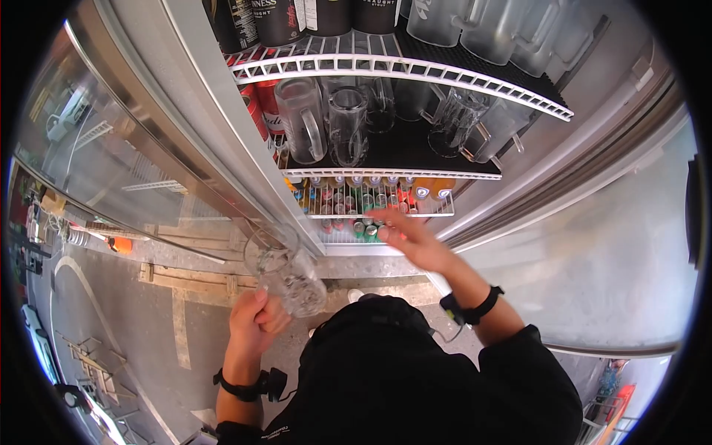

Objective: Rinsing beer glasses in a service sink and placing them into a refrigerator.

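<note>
My left hand (pixel 260 318) grips a clear glass beer mug (pixel 303 286) in front of the cooler's left door frame. The mug is tilted, and its handle is mostly hidden by my fingers. Nothing is in my right hand (pixel 414 242), which reaches toward the open cooler with its fingers apart. Before me, the middle shelf holds upright glass mugs: a frosted mug (pixel 300 119) at the left, a clear mug (pixel 349 127) beside it, and a patterned mug (pixel 457 122) at the right. Several more mugs stand around and behind them.
Dark stout cans (pixel 328 16) and frosted mugs (pixel 489 28) occupy the upper wire shelf (pixel 356 65). Bottles and cans (pixel 370 231) fill the lower levels. An open cooler door (pixel 601 245) extends at my right; a glass door (pixel 150 150) is at my left.
</note>
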A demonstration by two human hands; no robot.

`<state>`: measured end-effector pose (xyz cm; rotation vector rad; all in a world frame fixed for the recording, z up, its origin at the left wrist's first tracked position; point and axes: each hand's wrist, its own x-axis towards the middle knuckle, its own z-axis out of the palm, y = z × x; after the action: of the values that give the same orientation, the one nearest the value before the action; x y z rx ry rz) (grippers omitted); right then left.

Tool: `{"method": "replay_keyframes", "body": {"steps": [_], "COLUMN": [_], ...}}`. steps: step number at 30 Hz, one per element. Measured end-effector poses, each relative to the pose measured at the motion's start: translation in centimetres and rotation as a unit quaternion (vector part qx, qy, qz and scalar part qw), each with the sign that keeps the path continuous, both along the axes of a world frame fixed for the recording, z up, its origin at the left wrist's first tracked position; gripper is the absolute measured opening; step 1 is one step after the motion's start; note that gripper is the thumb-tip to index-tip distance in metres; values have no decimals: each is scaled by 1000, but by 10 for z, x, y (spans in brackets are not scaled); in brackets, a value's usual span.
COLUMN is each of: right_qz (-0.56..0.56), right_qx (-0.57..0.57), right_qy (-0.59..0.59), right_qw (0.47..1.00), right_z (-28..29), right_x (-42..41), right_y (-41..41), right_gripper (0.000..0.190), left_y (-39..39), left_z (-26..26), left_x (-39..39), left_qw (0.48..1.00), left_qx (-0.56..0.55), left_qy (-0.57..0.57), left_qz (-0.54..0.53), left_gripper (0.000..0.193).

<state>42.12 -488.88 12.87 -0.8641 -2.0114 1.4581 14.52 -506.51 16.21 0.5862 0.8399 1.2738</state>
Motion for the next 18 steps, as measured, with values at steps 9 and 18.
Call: {"method": "replay_keyframes", "body": {"steps": [9, 18], "right_qz": [-198, -395], "right_qx": [-269, 78], "right_qy": [415, 185], "right_qw": [846, 896], "right_z": [-5, 61], "right_x": [-14, 32], "right_y": [-93, -19], "right_gripper": [56, 46], "left_y": [83, 120], "left_z": [3, -42], "left_x": [88, 119], "left_qw": [938, 929], "left_qx": [158, 63], "left_qy": [-268, -330], "left_qz": [-152, -154], "left_gripper": [50, 41]}}
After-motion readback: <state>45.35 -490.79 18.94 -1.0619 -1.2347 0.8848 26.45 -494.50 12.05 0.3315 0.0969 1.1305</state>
